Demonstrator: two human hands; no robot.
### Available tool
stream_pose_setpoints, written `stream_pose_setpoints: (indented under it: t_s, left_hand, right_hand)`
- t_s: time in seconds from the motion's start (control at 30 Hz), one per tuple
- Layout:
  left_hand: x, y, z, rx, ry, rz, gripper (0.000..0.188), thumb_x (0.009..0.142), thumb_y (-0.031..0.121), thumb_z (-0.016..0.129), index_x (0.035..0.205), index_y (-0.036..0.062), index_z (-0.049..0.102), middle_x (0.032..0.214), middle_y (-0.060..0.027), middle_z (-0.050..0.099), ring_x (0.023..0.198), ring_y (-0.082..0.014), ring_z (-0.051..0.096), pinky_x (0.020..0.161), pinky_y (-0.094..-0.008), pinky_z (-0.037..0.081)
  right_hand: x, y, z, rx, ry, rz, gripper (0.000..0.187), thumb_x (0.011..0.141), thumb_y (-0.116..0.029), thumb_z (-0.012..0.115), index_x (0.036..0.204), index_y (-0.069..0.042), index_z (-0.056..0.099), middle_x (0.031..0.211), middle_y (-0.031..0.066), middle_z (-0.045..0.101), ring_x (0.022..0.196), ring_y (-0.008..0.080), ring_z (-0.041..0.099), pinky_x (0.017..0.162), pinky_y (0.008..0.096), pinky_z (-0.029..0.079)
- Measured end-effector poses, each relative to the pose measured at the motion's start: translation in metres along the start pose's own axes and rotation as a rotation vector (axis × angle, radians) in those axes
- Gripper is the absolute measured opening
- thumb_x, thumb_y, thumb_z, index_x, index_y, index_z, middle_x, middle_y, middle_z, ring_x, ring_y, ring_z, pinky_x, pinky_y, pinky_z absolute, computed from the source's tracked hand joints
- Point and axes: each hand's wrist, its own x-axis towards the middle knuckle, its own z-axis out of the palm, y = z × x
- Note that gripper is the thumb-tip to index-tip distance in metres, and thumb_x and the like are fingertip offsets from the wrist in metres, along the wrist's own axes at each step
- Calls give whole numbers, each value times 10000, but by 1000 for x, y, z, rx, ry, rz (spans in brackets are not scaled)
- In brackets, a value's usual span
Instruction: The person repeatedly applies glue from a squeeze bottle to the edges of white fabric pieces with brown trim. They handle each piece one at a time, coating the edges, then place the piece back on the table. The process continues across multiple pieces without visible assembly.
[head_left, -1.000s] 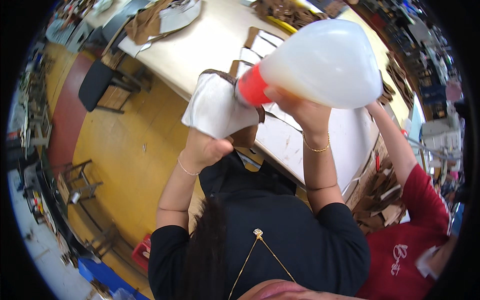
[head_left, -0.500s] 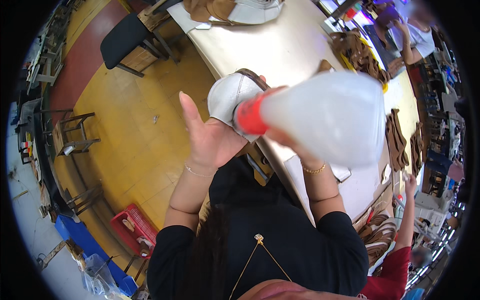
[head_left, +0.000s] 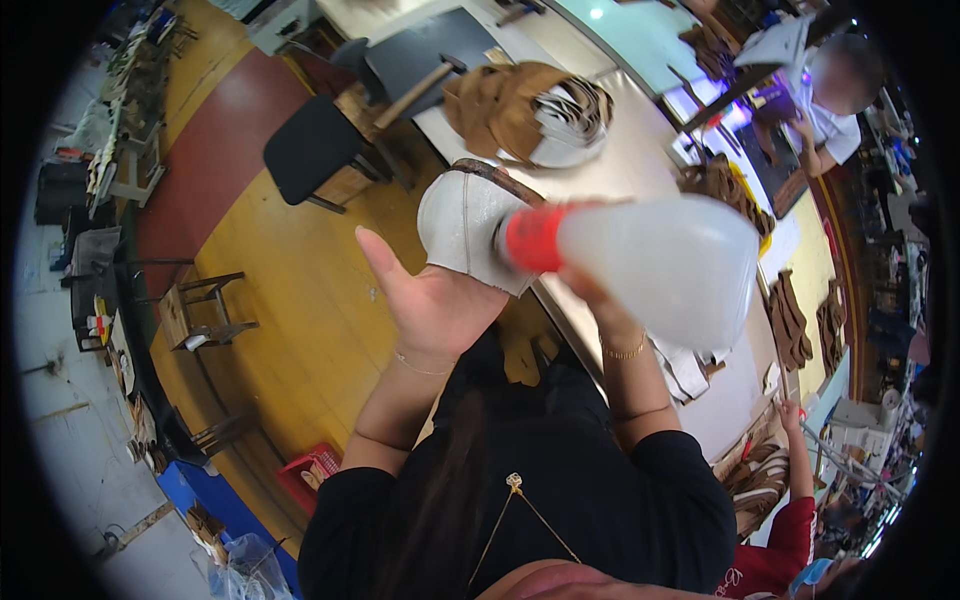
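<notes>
My left hand (head_left: 440, 310) supports a curved off-white piece with a brown edge (head_left: 455, 222), apparently a shoe upper turned lining side out. Its thumb stands away from the piece, and its fingers are hidden behind. A seam runs down the pale face, which looks shiny in spots. In my right hand (head_left: 597, 300) is a translucent white squeeze bottle (head_left: 670, 265) with a red neck, tilted so that its dark tip meets the pale face near the seam. The bottle hides most of that hand's fingers and is slightly blurred.
Beyond the piece, a bundle of brown and white uppers (head_left: 525, 110) lies on the pale table (head_left: 440, 125), near a hammer (head_left: 415, 95). Brown strips (head_left: 790, 320) lie at right. A black stool (head_left: 312, 150) and a red basket (head_left: 300, 478) stand left. Two other people work at right.
The view has shifted, bringing more of the table's far end into sight. The bottle still points at the piece, its tip now lying a little further right of the seam.
</notes>
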Motion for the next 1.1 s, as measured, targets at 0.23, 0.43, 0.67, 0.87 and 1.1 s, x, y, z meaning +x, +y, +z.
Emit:
stream_pose_setpoints:
  t_s: [0.23,0.43,0.67,0.87,1.1]
  left_hand:
    - [-20,74,29,33,-107,152,1093,633,860,217,1381,63,199,1428,-111,205,1309,-247,210,1071,-437,145]
    - [-13,96,26,102,-98,185,1066,648,847,222,1376,69,209,1422,-117,221,1302,-256,235,1068,-438,168]
    - [48,116,5,47,-192,27,995,711,790,272,1350,27,272,1392,-133,292,1271,-283,299,1051,-452,197]
    - [123,114,25,102,-11,-181,969,722,771,309,1344,28,293,1373,-124,333,1246,-291,335,1035,-444,231]
    - [188,100,28,191,-22,-407,976,714,762,345,1345,20,283,1374,-131,328,1246,-300,332,1021,-471,254]
  right_hand:
    - [51,-32,52,186,43,-112,584,754,-261,677,1195,-1,395,1130,140,511,1074,284,497,944,402,387]
    - [68,-52,60,-235,-42,-448,500,701,-227,737,1099,-9,527,1010,94,596,921,235,576,858,334,441]
    - [135,-3,28,249,509,-316,256,709,-128,735,924,-29,637,899,78,631,820,176,591,736,302,483]
    - [168,1,-9,-163,464,-163,321,668,-213,771,918,-54,649,923,65,644,860,177,603,758,312,485]
    - [161,5,-46,-445,676,-290,324,641,-202,783,899,-53,655,868,42,647,797,152,606,707,273,491]
